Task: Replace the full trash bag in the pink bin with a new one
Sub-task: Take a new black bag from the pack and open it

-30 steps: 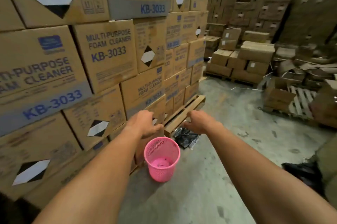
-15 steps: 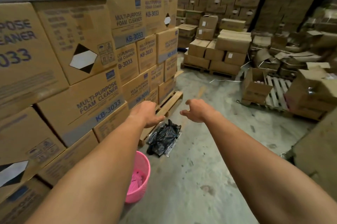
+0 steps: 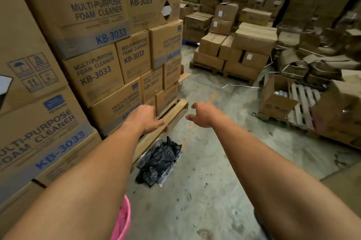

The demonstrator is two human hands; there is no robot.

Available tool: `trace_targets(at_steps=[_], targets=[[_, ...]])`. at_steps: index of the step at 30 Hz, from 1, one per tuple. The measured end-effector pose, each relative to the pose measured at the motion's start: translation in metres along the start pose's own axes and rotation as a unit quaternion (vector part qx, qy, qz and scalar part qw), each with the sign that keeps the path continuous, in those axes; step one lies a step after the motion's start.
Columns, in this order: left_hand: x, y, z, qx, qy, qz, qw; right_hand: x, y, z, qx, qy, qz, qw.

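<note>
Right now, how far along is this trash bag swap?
Done, apparently: a crumpled black plastic bag lies on the concrete floor, outside the pink plastic bin. In hand: nothing; the left hand and right hand both reach forward, empty. Left: lining the bin, whose visible rim shows no bag. Whether that bag is the full or new one, I cannot tell.

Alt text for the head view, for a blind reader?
The left hand and right hand reach forward, empty; a crumpled black trash bag lies on the floor beside a wooden pallet. The pink bin peeks in at the bottom edge; cardboard boxes stand stacked at left.
</note>
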State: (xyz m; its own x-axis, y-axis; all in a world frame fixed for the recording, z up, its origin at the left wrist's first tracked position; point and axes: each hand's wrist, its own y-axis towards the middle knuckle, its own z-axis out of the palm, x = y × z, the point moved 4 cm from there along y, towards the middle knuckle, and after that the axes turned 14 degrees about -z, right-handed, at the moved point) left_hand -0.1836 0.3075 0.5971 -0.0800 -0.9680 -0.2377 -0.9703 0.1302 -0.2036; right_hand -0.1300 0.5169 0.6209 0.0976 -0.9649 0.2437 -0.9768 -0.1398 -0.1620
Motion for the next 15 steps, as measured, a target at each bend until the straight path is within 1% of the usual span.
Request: trace_targets(at_steps=[5, 11, 15], targets=[[-0.031, 0.062, 0.033, -0.014, -0.016, -0.063, 0.998, -0.068, 0.079, -0.001, 0.020, -0.021, -0.069, 0.997], [-0.062, 0.115, 0.080, -0.012, -0.061, -0.174, 0.983, -0.126, 0.185, 0.026, 0.103, -0.034, -0.163, 0.981], [-0.056, 0.139, 0.112, 0.004, -0.080, -0.254, 0.964, -0.144, 0.241, 0.058, 0.157, -0.039, -0.204, 0.966]])
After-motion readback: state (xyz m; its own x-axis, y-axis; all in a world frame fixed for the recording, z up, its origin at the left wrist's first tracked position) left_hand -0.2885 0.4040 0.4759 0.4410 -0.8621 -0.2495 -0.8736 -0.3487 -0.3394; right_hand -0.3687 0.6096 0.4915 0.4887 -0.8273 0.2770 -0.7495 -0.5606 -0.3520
